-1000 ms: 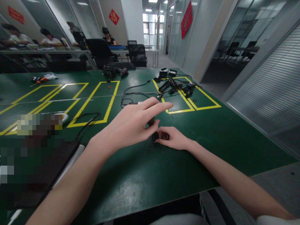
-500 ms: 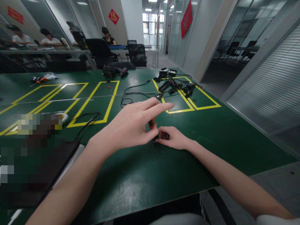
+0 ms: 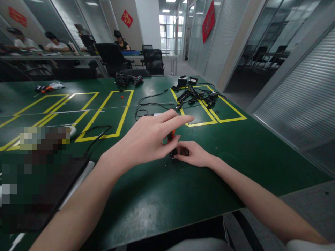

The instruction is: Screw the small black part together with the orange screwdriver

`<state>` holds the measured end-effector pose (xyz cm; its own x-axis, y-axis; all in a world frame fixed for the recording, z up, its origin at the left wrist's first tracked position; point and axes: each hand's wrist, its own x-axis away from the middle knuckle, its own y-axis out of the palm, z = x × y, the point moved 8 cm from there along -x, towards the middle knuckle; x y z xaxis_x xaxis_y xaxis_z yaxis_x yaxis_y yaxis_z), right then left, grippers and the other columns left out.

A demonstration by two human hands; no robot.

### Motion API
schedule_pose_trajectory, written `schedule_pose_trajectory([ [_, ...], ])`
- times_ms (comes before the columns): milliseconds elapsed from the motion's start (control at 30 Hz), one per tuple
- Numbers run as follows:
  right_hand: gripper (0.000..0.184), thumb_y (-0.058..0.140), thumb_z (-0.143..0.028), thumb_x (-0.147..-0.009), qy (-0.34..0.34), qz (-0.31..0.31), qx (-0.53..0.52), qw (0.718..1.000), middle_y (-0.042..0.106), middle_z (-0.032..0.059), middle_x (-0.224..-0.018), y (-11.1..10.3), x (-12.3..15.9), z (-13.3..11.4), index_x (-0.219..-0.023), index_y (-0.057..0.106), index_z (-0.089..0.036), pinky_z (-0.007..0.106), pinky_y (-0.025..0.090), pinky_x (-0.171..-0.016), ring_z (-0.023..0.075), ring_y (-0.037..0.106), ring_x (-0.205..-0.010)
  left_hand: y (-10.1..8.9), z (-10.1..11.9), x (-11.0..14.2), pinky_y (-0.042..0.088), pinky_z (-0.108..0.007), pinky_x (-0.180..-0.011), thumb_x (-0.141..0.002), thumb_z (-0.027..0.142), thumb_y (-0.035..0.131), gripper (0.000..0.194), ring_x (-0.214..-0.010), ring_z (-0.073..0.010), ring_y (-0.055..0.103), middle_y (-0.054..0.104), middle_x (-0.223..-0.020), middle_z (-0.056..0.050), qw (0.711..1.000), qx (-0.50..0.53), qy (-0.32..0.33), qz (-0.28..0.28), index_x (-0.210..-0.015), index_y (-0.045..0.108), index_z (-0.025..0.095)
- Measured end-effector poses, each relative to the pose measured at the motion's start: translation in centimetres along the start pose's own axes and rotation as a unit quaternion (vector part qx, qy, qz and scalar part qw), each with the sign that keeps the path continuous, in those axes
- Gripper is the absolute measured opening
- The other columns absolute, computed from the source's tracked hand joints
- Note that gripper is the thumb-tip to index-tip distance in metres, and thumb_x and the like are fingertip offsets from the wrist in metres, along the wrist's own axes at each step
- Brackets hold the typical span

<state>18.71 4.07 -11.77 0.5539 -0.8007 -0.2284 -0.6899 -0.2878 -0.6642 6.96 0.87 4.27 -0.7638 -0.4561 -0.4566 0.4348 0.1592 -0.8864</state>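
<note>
My left hand [image 3: 154,136] is curled from above around an orange-and-black screwdriver [image 3: 171,135], which stands roughly upright. The index finger stretches out over the top and the thumb lies along the near side of the handle. Most of the screwdriver is hidden behind the hand. Just below it, a small black part [image 3: 172,153] rests at the green table top. My right hand [image 3: 196,153] is closed on this part, its thumb and fingers curled around it. The part's exact kind cannot be made out, nor can the screwdriver's tip.
On the green table [image 3: 146,209], a tangle of black cables and devices [image 3: 193,96] lies at the far right. A power drill [image 3: 136,80] sits at the back. A dark, partly pixelated object [image 3: 65,177] lies at the left. Several people sit at a farther table [image 3: 86,56].
My left thumb has shifted slightly up and right along the screwdriver, baring more of the black part beneath. The right hand stays in place.
</note>
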Motion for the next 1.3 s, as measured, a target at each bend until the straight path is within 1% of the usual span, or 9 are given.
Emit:
schedule_pose_trajectory([
  [233,0.015,0.074,-0.029,-0.091,0.001,0.003,0.008,1.000,0.068,-0.0016,-0.080,-0.06,-0.06,0.02,-0.101,0.067,-0.020,0.026,0.039,-0.065,0.0143,0.057,-0.066,0.05,0.08,0.03,0.051,-0.024,-0.073,-0.093,0.011,0.050,0.049,-0.091,-0.0151,0.067,0.068,-0.118,-0.008,1.000,0.014,0.014,0.002,-0.140,0.058,0.021],
  [333,0.016,0.073,-0.028,-0.091,0.000,-0.001,0.011,1.000,0.068,-0.0017,-0.080,-0.04,-0.08,-0.06,-0.102,0.067,-0.020,0.027,0.039,-0.065,0.0143,0.057,-0.066,0.09,-0.08,0.09,0.050,-0.023,-0.069,-0.095,0.013,0.050,0.045,-0.087,-0.0140,0.067,0.067,-0.118,-0.007,1.000,0.011,0.007,0.002,-0.138,0.060,0.022],
  [500,0.015,0.073,-0.028,-0.092,-0.003,0.000,0.011,1.000,0.067,-0.0019,-0.080,-0.09,-0.06,-0.14,-0.102,0.067,-0.019,0.027,0.039,-0.065,0.0139,0.056,-0.065,0.16,-0.10,0.09,0.052,-0.024,-0.073,-0.091,0.013,0.053,0.053,-0.091,-0.0153,0.068,0.065,-0.125,-0.008,1.000,0.011,0.004,-0.006,-0.144,0.056,0.023],
  [600,0.016,0.073,-0.028,-0.092,0.000,-0.003,0.009,1.000,0.067,-0.0020,-0.080,-0.06,-0.02,-0.06,-0.104,0.067,-0.019,0.026,0.040,-0.065,0.0140,0.057,-0.066,0.08,-0.27,0.07,0.051,-0.024,-0.073,-0.095,0.013,0.050,0.049,-0.089,-0.0149,0.068,0.066,-0.122,-0.008,1.000,0.003,-0.004,0.001,-0.143,0.056,0.023],
  [700,0.016,0.073,-0.029,-0.091,0.002,-0.003,0.009,1.000,0.067,-0.0018,-0.080,-0.03,0.00,0.03,-0.103,0.067,-0.020,0.026,0.040,-0.065,0.0143,0.058,-0.067,0.15,-0.24,0.02,0.050,-0.025,-0.073,-0.096,0.017,0.055,0.047,-0.090,-0.0160,0.068,0.067,-0.119,-0.008,1.000,0.007,0.000,-0.005,-0.142,0.057,0.022],
  [833,0.015,0.074,-0.028,-0.091,0.000,0.000,0.008,1.000,0.067,-0.0021,-0.080,-0.06,-0.01,0.02,-0.101,0.067,-0.019,0.026,0.040,-0.065,0.0136,0.057,-0.065,0.18,0.09,-0.02,0.050,-0.025,-0.076,-0.093,0.011,0.053,0.050,-0.098,-0.0172,0.067,0.066,-0.119,-0.008,1.000,0.020,0.019,-0.008,-0.142,0.057,0.020],
  [900,0.015,0.074,-0.028,-0.091,0.000,0.000,0.009,1.000,0.067,-0.0023,-0.080,-0.05,-0.02,-0.01,-0.101,0.067,-0.019,0.026,0.039,-0.064,0.0135,0.057,-0.065,0.12,0.03,-0.01,0.050,-0.025,-0.075,-0.094,0.009,0.050,0.050,-0.096,-0.0162,0.067,0.066,-0.119,-0.008,1.000,0.019,0.016,-0.003,-0.142,0.057,0.021],
  [1133,0.014,0.073,-0.028,-0.091,-0.008,0.001,0.006,1.000,0.066,-0.0022,-0.079,-0.01,-0.05,-0.09,-0.100,0.067,-0.019,0.026,0.040,-0.065,0.0135,0.056,-0.065,0.22,-0.12,0.07,0.049,-0.023,-0.071,-0.092,0.013,0.055,0.055,-0.091,-0.0154,0.066,0.065,-0.120,-0.007,1.000,0.014,0.008,-0.010,-0.146,0.054,0.023],
  [1300,0.014,0.074,-0.028,-0.091,-0.001,-0.001,0.005,1.000,0.067,-0.0020,-0.079,-0.03,-0.04,-0.01,-0.100,0.067,-0.019,0.026,0.040,-0.065,0.0136,0.057,-0.065,0.07,-0.17,0.04,0.050,-0.025,-0.072,-0.095,0.015,0.053,0.051,-0.084,-0.0140,0.066,0.066,-0.119,-0.006,1.000,0.018,-0.002,-0.004,-0.145,0.055,0.023],
])
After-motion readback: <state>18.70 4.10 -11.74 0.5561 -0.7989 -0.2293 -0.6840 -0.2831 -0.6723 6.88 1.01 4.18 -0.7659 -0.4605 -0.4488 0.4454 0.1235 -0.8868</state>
